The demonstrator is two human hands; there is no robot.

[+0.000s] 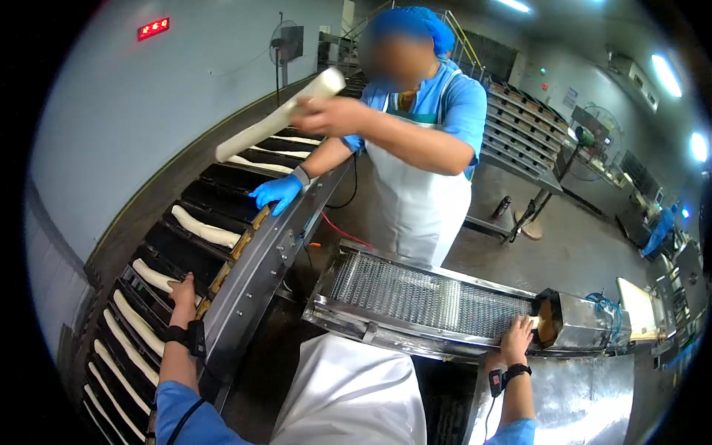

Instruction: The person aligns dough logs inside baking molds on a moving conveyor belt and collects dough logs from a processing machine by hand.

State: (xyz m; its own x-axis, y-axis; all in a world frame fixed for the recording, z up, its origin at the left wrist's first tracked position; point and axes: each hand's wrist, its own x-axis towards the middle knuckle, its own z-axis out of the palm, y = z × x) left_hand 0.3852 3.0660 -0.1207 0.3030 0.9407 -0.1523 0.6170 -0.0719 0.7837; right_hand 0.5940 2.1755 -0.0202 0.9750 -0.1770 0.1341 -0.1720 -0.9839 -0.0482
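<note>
At the lower left, my left hand (pixel 183 291) is closed over the near end of a long pale dough strip (pixel 152 275) lying in a black baking trough. My right hand (pixel 517 343) reaches to the right end of a metal mesh conveyor (pixel 434 295). Its fingers are stretched out and touch the tip of a pale dough piece (pixel 535 322) at the opening of a metal housing (pixel 582 319). Most of that piece is hidden. Another dough strip (pixel 206 227) lies in a trough farther along.
Across from me a co-worker (pixel 419 163) lifts a thick dough roll (pixel 278 119) over the line, the blue-gloved hand (pixel 276 194) at its edge. More filled troughs (pixel 119 356) run along the left. A tray rack (pixel 523 130) stands behind.
</note>
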